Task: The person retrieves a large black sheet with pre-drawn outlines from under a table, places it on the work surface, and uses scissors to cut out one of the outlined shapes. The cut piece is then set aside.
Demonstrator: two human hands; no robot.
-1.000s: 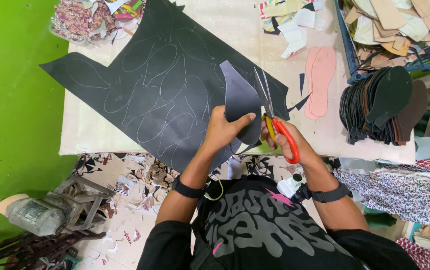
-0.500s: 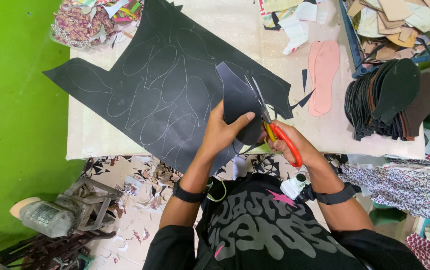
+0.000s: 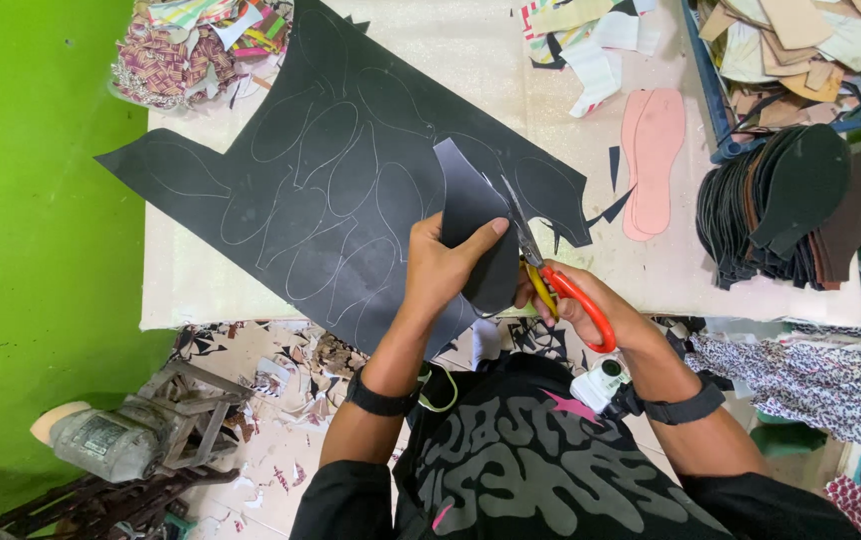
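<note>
A large black sheet (image 3: 331, 190) marked with several sole outlines lies across the pale table (image 3: 191, 290). My left hand (image 3: 441, 270) grips a raised, partly cut flap of that sheet (image 3: 466, 205) near the table's front edge. My right hand (image 3: 576, 305) holds red and yellow handled scissors (image 3: 551, 275), whose blades point up into the sheet just right of the flap. Both wrists wear dark bands.
A pink sole pair (image 3: 651, 160) lies right of the sheet. A stack of dark cut soles (image 3: 791, 210) sits at the right, a blue bin of tan pieces (image 3: 801, 50) behind it. Patterned scraps (image 3: 191, 45) lie far left. A motor on a frame (image 3: 121, 440) stands on the littered floor.
The scissors have advanced a little further up along the flap. My left hand keeps the flap lifted, and the view has shifted slightly.
</note>
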